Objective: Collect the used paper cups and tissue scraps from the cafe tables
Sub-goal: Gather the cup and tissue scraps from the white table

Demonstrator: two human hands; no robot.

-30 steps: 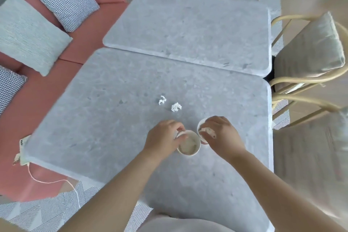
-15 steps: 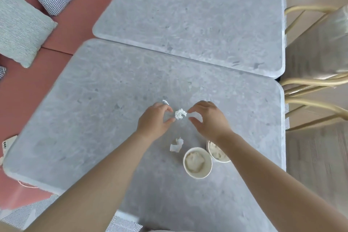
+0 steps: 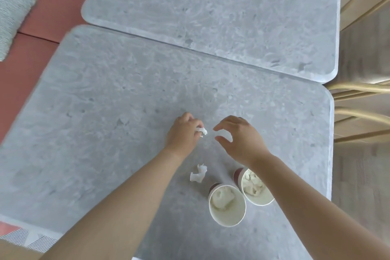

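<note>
My left hand [image 3: 183,135] pinches a small white tissue scrap [image 3: 202,131] just above the near grey table [image 3: 105,112]. My right hand [image 3: 238,137] hovers beside it, fingers curled apart and holding nothing. Another crumpled tissue scrap [image 3: 198,174] lies on the table below my left hand. Two paper cups stand near the front right: one [image 3: 227,205] under my right forearm's left side, the other [image 3: 253,186] partly covered by my right arm. Both cups hold wadded tissue.
A second grey table [image 3: 211,10] adjoins the far side. A pink bench [image 3: 52,6] with cushions [image 3: 10,15] runs along the left. Wooden chairs [image 3: 363,91] stand at the right. A patterned rug [image 3: 31,238] shows at the bottom left.
Both hands left the cups and reached forward to the scraps. My left hand took up a tissue scrap; my right hand opened beside it. The view moved forward over the table.
</note>
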